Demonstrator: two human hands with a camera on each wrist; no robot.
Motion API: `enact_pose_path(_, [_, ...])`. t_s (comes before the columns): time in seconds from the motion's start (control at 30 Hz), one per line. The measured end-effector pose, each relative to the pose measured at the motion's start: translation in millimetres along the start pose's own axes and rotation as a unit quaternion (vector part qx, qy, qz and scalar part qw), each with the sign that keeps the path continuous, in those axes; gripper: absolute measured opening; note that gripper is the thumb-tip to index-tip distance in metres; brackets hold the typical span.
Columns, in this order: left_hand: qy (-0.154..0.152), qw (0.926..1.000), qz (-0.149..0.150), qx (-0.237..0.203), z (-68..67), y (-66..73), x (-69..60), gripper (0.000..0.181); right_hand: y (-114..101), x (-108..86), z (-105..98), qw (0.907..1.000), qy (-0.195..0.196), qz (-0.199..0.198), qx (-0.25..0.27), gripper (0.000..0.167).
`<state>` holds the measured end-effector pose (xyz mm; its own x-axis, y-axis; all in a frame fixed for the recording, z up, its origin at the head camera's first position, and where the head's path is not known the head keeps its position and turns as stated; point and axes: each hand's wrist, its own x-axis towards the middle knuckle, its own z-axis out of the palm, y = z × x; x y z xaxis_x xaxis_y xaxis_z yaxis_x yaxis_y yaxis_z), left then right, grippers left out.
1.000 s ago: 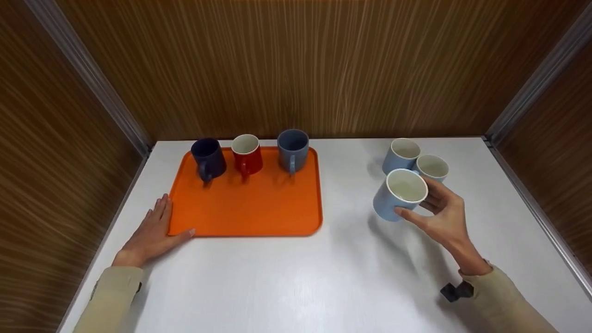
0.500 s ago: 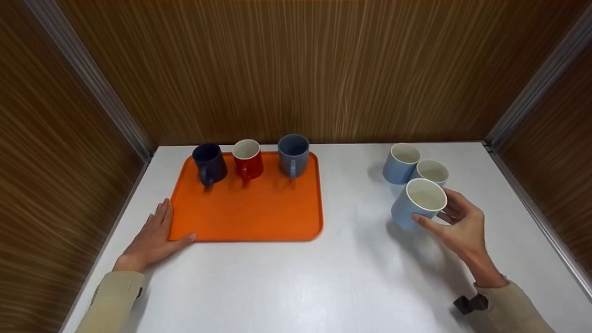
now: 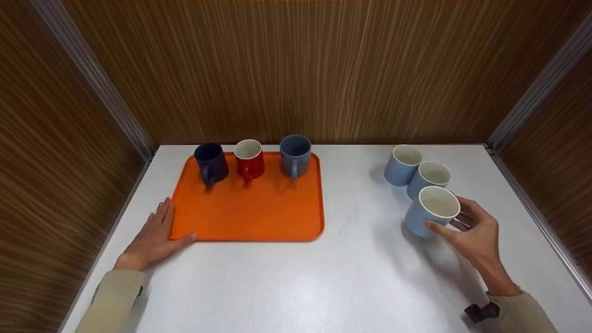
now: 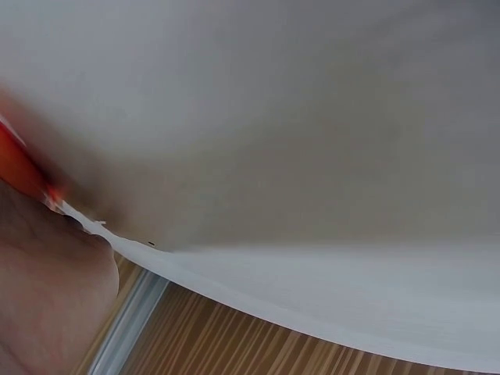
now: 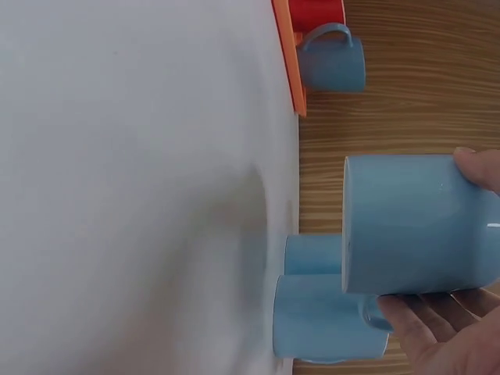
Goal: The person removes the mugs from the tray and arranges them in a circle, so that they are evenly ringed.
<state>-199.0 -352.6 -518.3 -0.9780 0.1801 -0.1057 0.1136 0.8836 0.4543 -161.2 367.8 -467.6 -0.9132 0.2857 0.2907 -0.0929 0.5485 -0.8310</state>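
My right hand (image 3: 476,236) grips a light blue mug (image 3: 437,212) with a white inside, thumb on the near side and fingers round the far right. In the right wrist view that mug (image 5: 414,223) hangs a little above the table, its base apart from the surface. Just behind it stand two matching mugs, a nearer one (image 3: 418,182) and a farther one (image 3: 400,169), close together. At the left, my left hand (image 3: 150,236) lies with straight fingers along the front left corner of an orange tray (image 3: 249,217). The left wrist view shows only part of this hand (image 4: 51,289).
Along the tray's back edge stand a dark blue mug (image 3: 215,166), a red mug (image 3: 254,166) and a grey-blue mug (image 3: 298,164), handles toward me. The white table (image 3: 296,286) meets wood-grain panels (image 3: 323,69) at the back and both sides.
My right hand has carried the light blue mug to the right and toward me. More of the nearer standing mug shows now. The left hand stays at the tray corner.
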Motion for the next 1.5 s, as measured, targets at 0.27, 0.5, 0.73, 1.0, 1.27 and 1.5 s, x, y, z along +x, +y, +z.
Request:
enact_pose_path(0.27, [0.002, 1.0000, -0.005, 0.008, -0.1, 0.0, 1.2, 0.121, 6.0, 3.3, -5.1, 0.9997, 0.024, 0.011, 0.004, 0.079])
enact_pose_path(0.5, [0.001, 1.0000, -0.005, 0.004, -0.3, -0.4, 1.0, 0.122, 14.7, 8.9, -8.4, 0.9971, 0.020, 0.065, -0.034, 0.078])
enact_pose_path(0.73, [0.002, 1.0000, -0.002, 0.003, -1.4, 0.8, 0.0, 0.121, 23.6, 18.0, -11.3, 0.9927, 0.006, 0.099, -0.068, 0.078])
enact_pose_path(1.0, [0.000, 1.0000, -0.002, 0.004, -0.7, 0.5, 0.4, 0.121, 29.4, 24.2, -7.3, 0.9904, -0.015, 0.108, -0.085, 0.078])
enact_pose_path(1.27, [0.002, 1.0000, -0.001, 0.004, 0.4, 0.2, 0.5, 0.122, 30.1, 27.5, -1.9, 0.9905, -0.020, 0.101, -0.091, 0.076])
enact_pose_path(1.5, [-0.001, 1.0000, -0.005, 0.004, 0.8, -1.1, 1.2, 0.123, 27.6, 26.8, 4.2, 0.9910, -0.021, 0.097, -0.090, 0.075])
